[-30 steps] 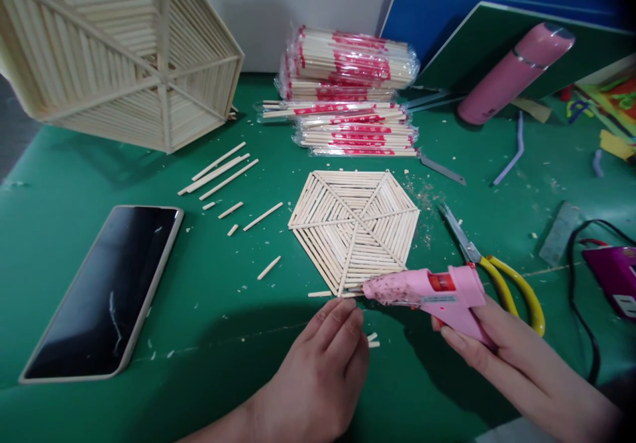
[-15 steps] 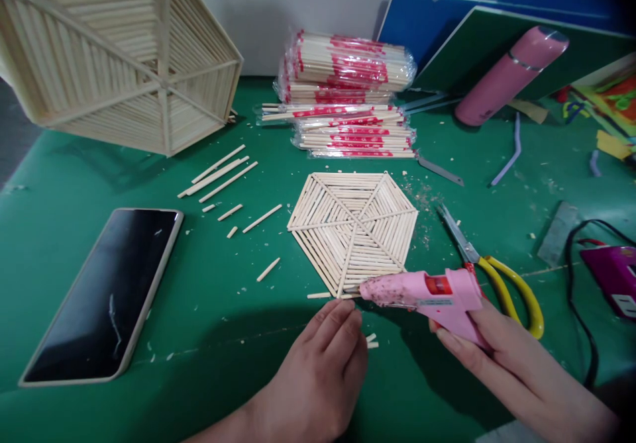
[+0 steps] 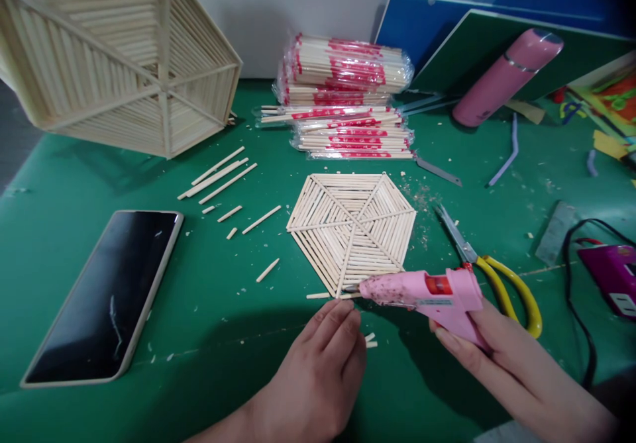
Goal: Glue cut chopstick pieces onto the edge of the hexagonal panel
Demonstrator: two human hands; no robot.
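Observation:
A flat web-like panel of thin wooden sticks, with several sides and crossing spokes, lies on the green table. At its near corner, my left hand has its fingers pressed together on a short wooden stick; the fingertips are partly hidden. My right hand grips a pink hot glue gun by its handle. The gun's metal nozzle points left, close to the panel's corner and the stick, just above my left fingertips. Whether glue is flowing cannot be seen.
Scissors lie right of the glue gun; a phone lies at left. Loose sticks are scattered near a large stick-built form. Wrapped chopsticks and a pink flask stand behind. A power strip sits at right.
Both hands, the glue gun and the panel keep nearly the same places relative to each other. The whole view has shifted very slightly.

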